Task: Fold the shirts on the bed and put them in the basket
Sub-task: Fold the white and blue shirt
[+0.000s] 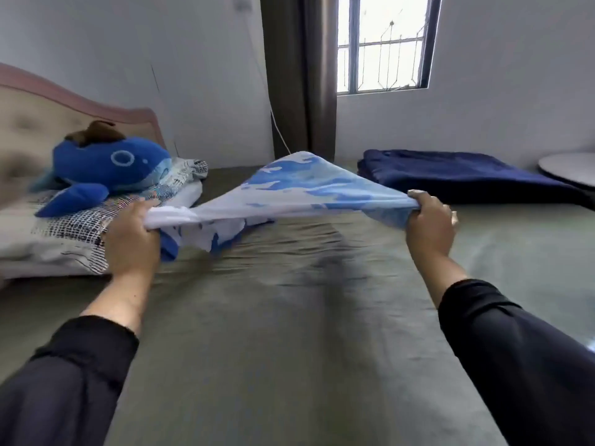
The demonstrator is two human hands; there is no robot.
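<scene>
Dark sleeves [528, 358] cover both forearms at the bottom of the view, reaching forward over the grey-green bed sheet [273, 333], which is wrinkled across its middle. Beyond them, the left hand [133, 233] curls its fingers round a bunched white edge of the blue and white patterned shirt [289, 188], with a fold of the cloth hanging below the fist and touching the sheet. On the other side, the right hand [429, 220] grips the opposite bunched edge, fingers closed over the fabric. Between the 2 hands the shirt is pulled taut and lifted off the bed, its far part rising to a peak near the middle of the view. To the left, just beside the left hand, lies a pillow [61, 233] with a black grid print, and a blue plush whale [109, 172] rests on top of it against the padded headboard [48, 117]. To the right, farther back, a folded navy blanket [467, 175] lies on the bed. Behind everything stand a brown curtain [299, 75] and a barred window [383, 43].
</scene>
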